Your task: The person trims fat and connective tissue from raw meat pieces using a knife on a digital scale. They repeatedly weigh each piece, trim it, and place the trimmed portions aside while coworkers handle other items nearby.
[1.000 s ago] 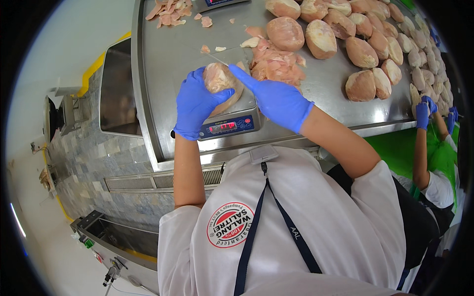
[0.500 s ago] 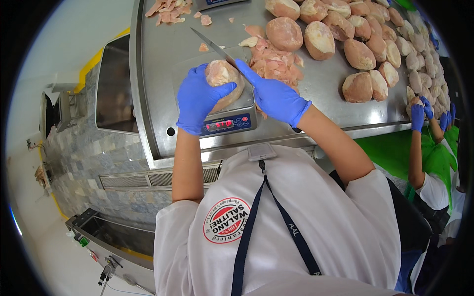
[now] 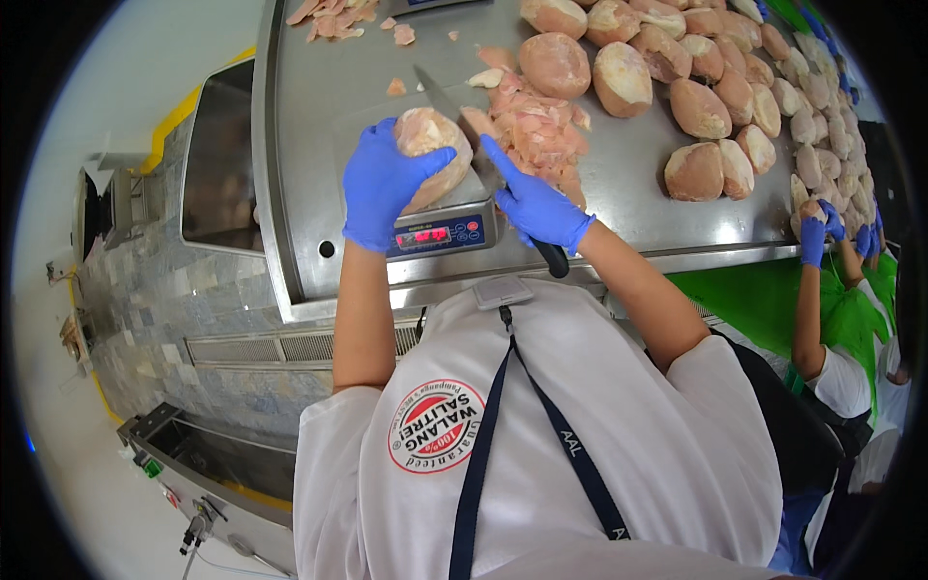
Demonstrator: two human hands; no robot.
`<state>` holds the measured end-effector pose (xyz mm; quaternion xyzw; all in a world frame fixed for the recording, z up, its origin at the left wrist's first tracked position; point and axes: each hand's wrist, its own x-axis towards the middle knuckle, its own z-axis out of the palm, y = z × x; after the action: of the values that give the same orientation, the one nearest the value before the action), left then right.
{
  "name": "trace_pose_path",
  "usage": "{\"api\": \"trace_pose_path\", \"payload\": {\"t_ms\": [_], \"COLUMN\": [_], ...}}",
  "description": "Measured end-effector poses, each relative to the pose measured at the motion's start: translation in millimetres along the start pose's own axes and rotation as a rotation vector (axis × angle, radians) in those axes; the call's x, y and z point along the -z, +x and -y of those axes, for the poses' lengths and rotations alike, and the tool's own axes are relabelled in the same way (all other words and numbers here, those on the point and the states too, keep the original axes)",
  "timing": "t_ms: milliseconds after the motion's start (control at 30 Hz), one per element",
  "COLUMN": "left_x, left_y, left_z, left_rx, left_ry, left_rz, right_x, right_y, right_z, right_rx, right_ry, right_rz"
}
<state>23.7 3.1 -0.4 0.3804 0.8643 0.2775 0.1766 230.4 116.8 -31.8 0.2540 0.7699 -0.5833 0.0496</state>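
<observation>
My left hand (image 3: 382, 188), in a blue glove, is wrapped round the side of a rounded lump of pale pink meat (image 3: 447, 174). The lump rests on a small digital scale (image 3: 476, 210) with a lit red display. My right hand (image 3: 549, 205), also gloved in blue, grips a knife (image 3: 440, 97) by its black handle, forefinger stretched along the blade. The blade slants toward the far left, just right of the lump. By the blade is a thin meat slice (image 3: 478, 122), beside a heap of pink trimmings (image 3: 536, 130).
Several rounded meat lumps (image 3: 701, 108) cover the right side of the steel table (image 3: 619, 217). More trimmings (image 3: 333, 14) and a second scale (image 3: 425, 4) are at the far left. Other people's blue-gloved hands (image 3: 814, 237) work at the right end.
My right hand and the knife have drawn slightly nearer and turned, exposing the handle. A slice now shows beside the blade. My left hand stays on the lump.
</observation>
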Motion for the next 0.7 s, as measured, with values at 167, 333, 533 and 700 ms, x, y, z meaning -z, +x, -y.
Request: {"api": "trace_pose_path", "payload": {"t_ms": [167,333,533,700], "left_x": [6.8,21.8,31.5,27.9], "left_y": [4.7,24.5,38.5,45.7], "left_z": [2.5,17.6,14.6,26.4], "left_rx": [-0.062,-0.119,-0.131,-0.147], "left_ry": [0.012,-0.077,-0.071,-0.074], "left_rz": [0.051,0.269,0.433,0.467], "right_x": [27.5,51.2,9.5,-15.0], "right_y": [6.6,28.5,29.0,52.3], "right_z": [12.6,-16.2,16.0,-9.7], "right_rx": [-0.083,-0.002,0.004,0.117], "right_ry": [0.02,-0.019,0.341,0.575], "right_rz": [0.064,-0.189,-0.162,-0.266]}}
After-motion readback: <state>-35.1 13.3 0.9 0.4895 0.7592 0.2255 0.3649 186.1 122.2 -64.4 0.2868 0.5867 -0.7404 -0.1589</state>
